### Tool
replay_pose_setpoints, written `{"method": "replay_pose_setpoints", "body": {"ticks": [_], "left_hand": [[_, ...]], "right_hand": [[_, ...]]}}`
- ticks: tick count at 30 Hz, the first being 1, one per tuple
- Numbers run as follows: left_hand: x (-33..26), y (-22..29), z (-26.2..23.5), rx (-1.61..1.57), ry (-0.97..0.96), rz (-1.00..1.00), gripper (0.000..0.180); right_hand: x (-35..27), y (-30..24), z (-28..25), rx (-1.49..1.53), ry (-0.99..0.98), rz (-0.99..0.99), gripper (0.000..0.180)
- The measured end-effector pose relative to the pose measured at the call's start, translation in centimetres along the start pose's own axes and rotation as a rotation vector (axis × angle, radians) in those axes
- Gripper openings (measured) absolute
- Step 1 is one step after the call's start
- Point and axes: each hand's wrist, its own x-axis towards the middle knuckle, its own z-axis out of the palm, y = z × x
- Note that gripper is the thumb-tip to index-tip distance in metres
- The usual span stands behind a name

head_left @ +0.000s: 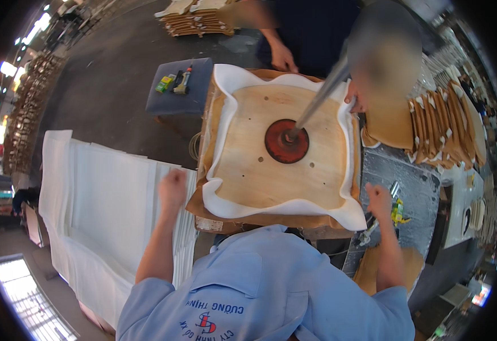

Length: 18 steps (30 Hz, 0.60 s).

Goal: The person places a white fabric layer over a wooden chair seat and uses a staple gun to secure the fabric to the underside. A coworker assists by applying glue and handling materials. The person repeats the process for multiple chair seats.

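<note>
A pale plywood seat panel [243, 136] lies in front of me, pressed from above by a red round disc [278, 149] on a metal rod [319, 98]. White foam [224, 199] curls up wavily around the panel, and brown cover material [203, 211] sticks out beneath it. My left hand [173, 188] is closed in a fist left of the panel, over the edge of a stack of white foam sheets [100, 193]. To the right of the panel, my right hand [379, 200] is also closed, above the side table. Nothing shows in either fist.
Opposite me stands a co-worker, one hand [283, 58] near the far edge, the other [355, 98] at the far right corner. A blue stool [172, 99] holds tools. On the grey side table [416, 170] are a yellow-green tool [397, 211] and stacked brown covers [444, 128].
</note>
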Motion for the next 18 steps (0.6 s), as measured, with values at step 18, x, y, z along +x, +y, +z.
{"method": "replay_pose_setpoints", "body": {"ticks": [18], "left_hand": [[-0.5,8.5,12.9,0.304,-0.374,0.890,0.081]], "right_hand": [[0.9,-11.5,14.2,-0.077,0.191,-0.756,0.064]]}}
